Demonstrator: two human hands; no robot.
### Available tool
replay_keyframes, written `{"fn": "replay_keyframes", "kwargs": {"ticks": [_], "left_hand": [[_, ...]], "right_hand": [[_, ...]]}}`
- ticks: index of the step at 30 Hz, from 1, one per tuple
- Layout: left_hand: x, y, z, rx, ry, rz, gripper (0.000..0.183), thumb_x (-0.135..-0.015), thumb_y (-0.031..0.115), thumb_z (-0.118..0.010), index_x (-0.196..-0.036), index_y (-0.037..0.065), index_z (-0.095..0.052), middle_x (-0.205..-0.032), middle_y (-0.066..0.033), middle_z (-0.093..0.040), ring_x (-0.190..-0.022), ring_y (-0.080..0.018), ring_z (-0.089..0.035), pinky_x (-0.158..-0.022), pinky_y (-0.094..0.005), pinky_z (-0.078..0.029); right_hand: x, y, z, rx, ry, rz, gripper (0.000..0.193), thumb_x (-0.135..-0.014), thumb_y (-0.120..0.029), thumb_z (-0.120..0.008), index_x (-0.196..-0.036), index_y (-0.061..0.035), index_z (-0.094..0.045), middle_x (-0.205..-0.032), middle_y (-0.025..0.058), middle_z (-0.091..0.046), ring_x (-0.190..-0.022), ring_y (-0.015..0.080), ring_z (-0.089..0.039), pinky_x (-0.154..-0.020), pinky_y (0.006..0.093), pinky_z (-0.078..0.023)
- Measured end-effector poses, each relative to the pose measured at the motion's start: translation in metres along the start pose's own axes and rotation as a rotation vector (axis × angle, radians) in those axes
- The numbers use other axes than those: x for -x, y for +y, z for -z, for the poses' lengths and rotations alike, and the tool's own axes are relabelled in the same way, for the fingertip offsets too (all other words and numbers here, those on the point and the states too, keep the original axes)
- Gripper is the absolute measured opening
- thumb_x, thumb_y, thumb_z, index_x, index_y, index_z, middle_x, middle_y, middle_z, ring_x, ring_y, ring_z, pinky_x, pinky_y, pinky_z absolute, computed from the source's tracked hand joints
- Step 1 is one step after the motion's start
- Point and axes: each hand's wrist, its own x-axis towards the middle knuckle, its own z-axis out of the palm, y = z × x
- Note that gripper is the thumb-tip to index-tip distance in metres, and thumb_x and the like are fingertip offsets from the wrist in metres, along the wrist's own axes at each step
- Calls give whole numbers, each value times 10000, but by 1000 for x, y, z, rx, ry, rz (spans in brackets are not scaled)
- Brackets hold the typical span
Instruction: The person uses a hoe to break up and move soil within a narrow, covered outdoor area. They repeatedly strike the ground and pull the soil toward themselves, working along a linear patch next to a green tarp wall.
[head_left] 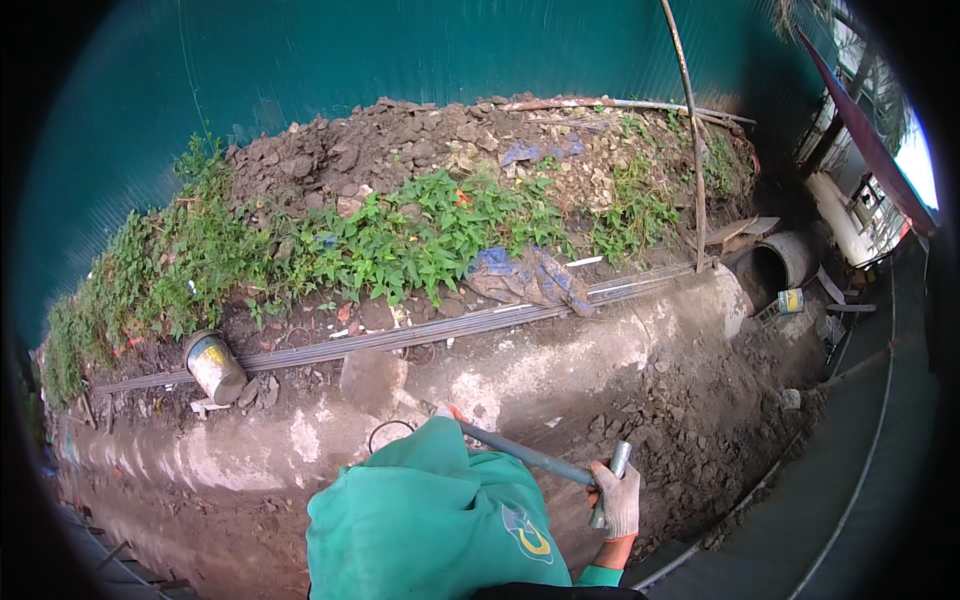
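My right hand [622,498], in a white knitted glove, is closed around the short metal crossbar at the top of a shovel [525,452]. The grey shaft slants up and left past my green sleeve. Its mud-coated blade [373,383] lies against the rounded, dirt-smeared concrete [530,375]. My left hand [456,412] grips the shaft low down, near the blade; the green sleeve hides most of it, and only a bit of reddish-white glove shows. A dark wire loop [390,432] curves beside the sleeve.
A bundle of long metal rods [430,332] runs behind the blade. A dirty bucket [216,368] leans at left. Beyond lie weeds [430,230], heaped soil [350,150] and a muddy blue cloth [530,277]. A wooden pole [690,130] and an open concrete pipe [788,258] are at right.
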Motion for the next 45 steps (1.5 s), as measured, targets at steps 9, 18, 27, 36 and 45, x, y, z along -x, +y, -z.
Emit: {"fn": "replay_keyframes", "kwargs": {"ticks": [9,18,27,36,45], "left_hand": [[39,-52,54,-72,-51,289,188,-912,261,-525,-786,124,-505,-582,-64,-442,-487,-282,-442,-449,-466,-423],[43,-103,38,-779,-346,281,226,-972,324,-477,-1012,115,-555,-594,-90,-510,-478,-301,-533,-478,-519,-496],[155,-191,20,-1275,-631,560,295,-980,237,-610,-708,148,-536,-525,-26,-473,-444,-256,-502,-454,-420,-479],[239,-359,161,-1991,-781,498,199,-935,215,-674,-795,109,-581,-560,-32,-533,-420,-214,-539,-421,-383,-511],[176,-473,337,-2365,-596,651,159,-950,177,-655,-858,62,-596,-614,-64,-569,-460,-200,-548,-461,-380,-514]], "right_hand": [[84,47,23,47,60,121,255,-900,-212,-761,-916,17,-651,-696,17,-581,-526,97,-552,-486,256,-430],[259,271,-4,-707,409,-132,374,-908,-236,-748,-1086,81,-661,-802,113,-678,-611,183,-659,-534,289,-549],[380,340,-131,-1491,658,-228,496,-882,-181,-753,-1297,39,-592,-836,131,-715,-665,219,-725,-602,333,-604],[369,363,-225,-1871,1261,-306,432,-949,-171,-630,-1334,-1,-532,-891,128,-654,-598,229,-642,-606,385,-597],[290,456,-213,-1729,1557,-1017,402,-1039,-460,-529,-1281,-144,-581,-663,34,-485,-500,162,-460,-438,321,-404]]}}
